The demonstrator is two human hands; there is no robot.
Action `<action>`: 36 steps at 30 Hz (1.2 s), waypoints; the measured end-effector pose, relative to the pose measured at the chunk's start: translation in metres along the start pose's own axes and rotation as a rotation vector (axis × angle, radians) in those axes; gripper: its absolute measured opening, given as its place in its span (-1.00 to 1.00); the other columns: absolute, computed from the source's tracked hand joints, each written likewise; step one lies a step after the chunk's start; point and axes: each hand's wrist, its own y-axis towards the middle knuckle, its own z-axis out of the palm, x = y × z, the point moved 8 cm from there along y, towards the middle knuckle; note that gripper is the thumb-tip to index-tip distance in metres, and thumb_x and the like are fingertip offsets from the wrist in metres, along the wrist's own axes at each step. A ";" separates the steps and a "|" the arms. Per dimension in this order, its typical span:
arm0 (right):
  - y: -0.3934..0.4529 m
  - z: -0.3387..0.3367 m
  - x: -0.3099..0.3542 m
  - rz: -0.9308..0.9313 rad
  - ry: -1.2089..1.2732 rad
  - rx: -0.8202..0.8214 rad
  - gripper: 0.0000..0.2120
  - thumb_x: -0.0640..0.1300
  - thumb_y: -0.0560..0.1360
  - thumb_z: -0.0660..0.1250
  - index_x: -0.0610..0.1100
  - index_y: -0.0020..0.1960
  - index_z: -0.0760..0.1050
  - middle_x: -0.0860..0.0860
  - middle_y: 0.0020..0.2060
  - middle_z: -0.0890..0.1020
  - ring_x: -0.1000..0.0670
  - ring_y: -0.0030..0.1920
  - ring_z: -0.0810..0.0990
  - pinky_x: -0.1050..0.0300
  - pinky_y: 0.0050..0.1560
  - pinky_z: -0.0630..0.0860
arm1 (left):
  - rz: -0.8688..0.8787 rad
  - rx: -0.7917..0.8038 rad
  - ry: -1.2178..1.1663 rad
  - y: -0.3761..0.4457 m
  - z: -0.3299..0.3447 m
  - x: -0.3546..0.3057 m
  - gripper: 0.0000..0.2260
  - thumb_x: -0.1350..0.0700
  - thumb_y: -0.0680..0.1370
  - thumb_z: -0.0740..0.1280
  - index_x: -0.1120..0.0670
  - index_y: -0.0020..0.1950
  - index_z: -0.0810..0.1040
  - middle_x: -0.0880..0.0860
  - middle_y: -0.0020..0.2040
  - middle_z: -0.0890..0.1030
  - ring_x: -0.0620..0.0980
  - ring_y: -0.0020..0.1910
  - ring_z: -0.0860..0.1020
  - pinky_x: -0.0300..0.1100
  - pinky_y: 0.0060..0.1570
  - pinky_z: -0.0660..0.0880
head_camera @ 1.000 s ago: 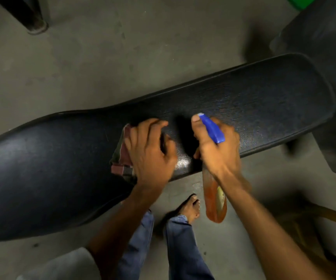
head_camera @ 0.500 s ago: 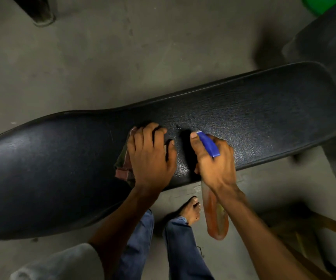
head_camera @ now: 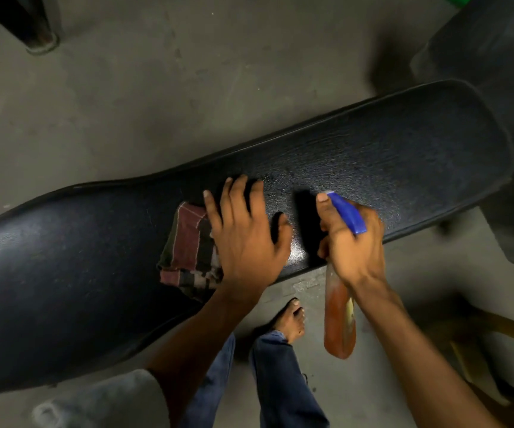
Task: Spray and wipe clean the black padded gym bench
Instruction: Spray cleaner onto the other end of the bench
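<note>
Striped cloth (head_camera: 187,251) under left hand (head_camera: 246,239)

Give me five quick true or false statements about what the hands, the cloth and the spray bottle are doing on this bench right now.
1. The left hand presses a striped cloth onto the black bench. True.
2. The right hand has its grip on a spray bottle with a blue nozzle. True.
3. The bottle stands upright on the bench. False: it is held in the hand, its body hanging off the near edge.
4. The cloth lies on the floor. False: it is on the bench.
5. A bare foot shows below the bench. True.
</note>
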 end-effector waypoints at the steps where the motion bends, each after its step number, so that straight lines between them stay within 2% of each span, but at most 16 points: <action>1: 0.002 -0.005 -0.001 0.009 0.008 -0.013 -0.40 0.37 0.59 0.31 -0.14 -0.31 0.48 0.00 -0.50 0.56 -0.19 -0.40 0.66 -0.23 -0.17 0.62 | 0.036 0.016 0.004 0.003 0.002 -0.009 -0.42 -0.14 0.58 0.32 0.12 0.53 0.44 0.19 0.55 0.43 0.23 0.63 0.30 0.37 0.65 0.03; 5: 0.006 -0.021 -0.002 0.029 0.052 -0.029 -0.38 0.33 0.60 0.34 -0.20 -0.32 0.48 -0.02 -0.51 0.55 -0.11 -0.49 0.62 -0.12 -0.26 0.57 | 0.093 0.073 0.033 0.006 0.016 -0.031 -0.44 -0.11 0.57 0.28 0.11 0.52 0.43 0.18 0.55 0.42 0.22 0.64 0.29 0.36 0.63 0.11; 9: -0.001 -0.030 -0.011 0.033 -0.004 -0.031 -0.36 0.38 0.57 0.32 -0.17 -0.32 0.48 -0.06 -0.52 0.57 -0.18 -0.41 0.64 -0.16 -0.21 0.61 | 0.100 0.030 0.049 0.003 0.018 -0.028 -0.46 -0.10 0.59 0.26 0.11 0.52 0.43 0.19 0.55 0.42 0.22 0.64 0.29 0.33 0.63 0.13; 13: -0.015 -0.038 -0.030 0.067 -0.006 -0.038 -0.40 0.32 0.62 0.37 -0.14 -0.33 0.40 -0.03 -0.55 0.52 -0.09 -0.51 0.61 -0.07 -0.28 0.59 | 0.095 0.011 0.043 0.003 0.020 -0.028 -0.48 -0.09 0.60 0.25 0.12 0.51 0.44 0.20 0.55 0.42 0.23 0.64 0.29 0.34 0.63 0.13; 16: -0.018 -0.044 -0.039 0.056 -0.021 -0.058 -0.44 0.35 0.60 0.34 -0.09 -0.30 0.40 -0.05 -0.52 0.54 -0.18 -0.43 0.64 -0.18 -0.20 0.62 | 0.082 -0.040 -0.017 0.004 0.018 -0.037 -0.51 -0.10 0.62 0.29 0.13 0.48 0.47 0.20 0.55 0.43 0.22 0.66 0.28 0.37 0.64 0.05; 19: -0.011 -0.051 -0.046 0.075 -0.018 -0.085 -0.41 0.33 0.61 0.35 -0.13 -0.32 0.40 -0.06 -0.52 0.53 -0.21 -0.42 0.62 -0.11 -0.25 0.59 | 0.149 -0.068 -0.057 0.009 0.020 -0.061 -0.50 -0.10 0.63 0.31 0.14 0.49 0.48 0.18 0.57 0.42 0.19 0.67 0.28 0.37 0.65 0.03; 24: 0.006 -0.059 -0.040 0.056 0.033 -0.116 -0.35 0.38 0.58 0.33 -0.20 -0.30 0.41 -0.14 -0.48 0.54 -0.27 -0.39 0.62 -0.20 -0.25 0.60 | 0.200 -0.008 0.018 0.013 0.041 -0.079 -0.47 -0.13 0.65 0.23 0.12 0.54 0.43 0.19 0.61 0.39 0.20 0.68 0.26 0.36 0.64 0.07; 28: 0.016 -0.059 -0.026 0.001 0.043 -0.084 -0.41 0.38 0.57 0.30 -0.13 -0.28 0.44 -0.09 -0.46 0.54 -0.31 -0.32 0.60 -0.29 -0.19 0.61 | 0.194 0.005 0.059 0.014 0.044 -0.080 -0.46 -0.13 0.64 0.22 0.11 0.56 0.41 0.18 0.62 0.37 0.20 0.68 0.25 0.35 0.64 0.08; 36: 0.030 -0.070 -0.024 0.037 0.023 -0.118 -0.33 0.44 0.51 0.31 -0.20 -0.31 0.43 -0.15 -0.46 0.57 -0.33 -0.33 0.63 -0.30 -0.16 0.61 | 0.183 0.018 0.074 0.015 0.047 -0.081 -0.44 -0.13 0.62 0.23 0.12 0.56 0.40 0.19 0.62 0.37 0.21 0.67 0.26 0.36 0.64 0.09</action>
